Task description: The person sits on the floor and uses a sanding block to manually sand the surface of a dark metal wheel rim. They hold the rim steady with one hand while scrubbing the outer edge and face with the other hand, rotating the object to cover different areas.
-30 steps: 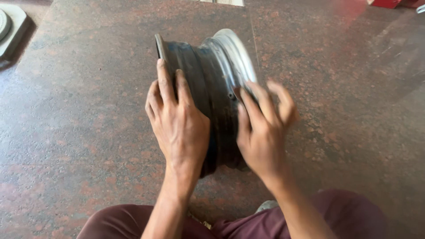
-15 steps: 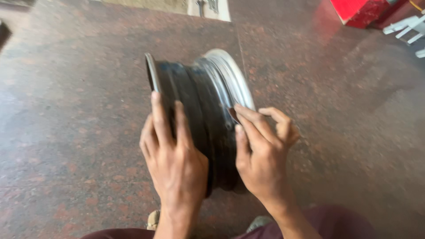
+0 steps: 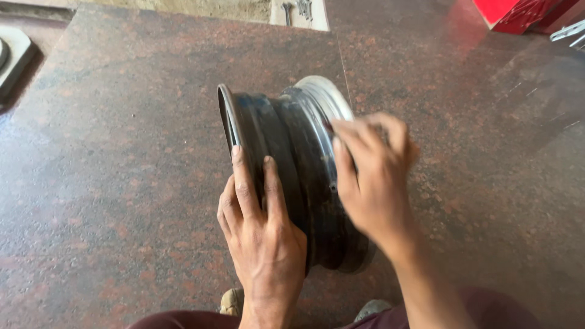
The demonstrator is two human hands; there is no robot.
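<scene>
Fingers (image 3: 244, 183) of left hand (image 3: 262, 237) flat against dark wheel rim (image 3: 292, 158), standing on edge on reddish stone floor (image 3: 122, 152); right hand (image 3: 372, 176) gripping its silver right edge.

- You have a polished reddish-brown speckled stone floor (image 3: 122, 152) filling most of the view, with a thin seam (image 3: 339, 55) running up it.
- Look top right: a red box (image 3: 512, 13), with pale metal pieces (image 3: 570, 31) just beside it.
- Top centre, small tools (image 3: 303, 8) lie on a pale strip.
- At the far left edge sits a grey, rounded object (image 3: 13, 58), partly cut off.
</scene>
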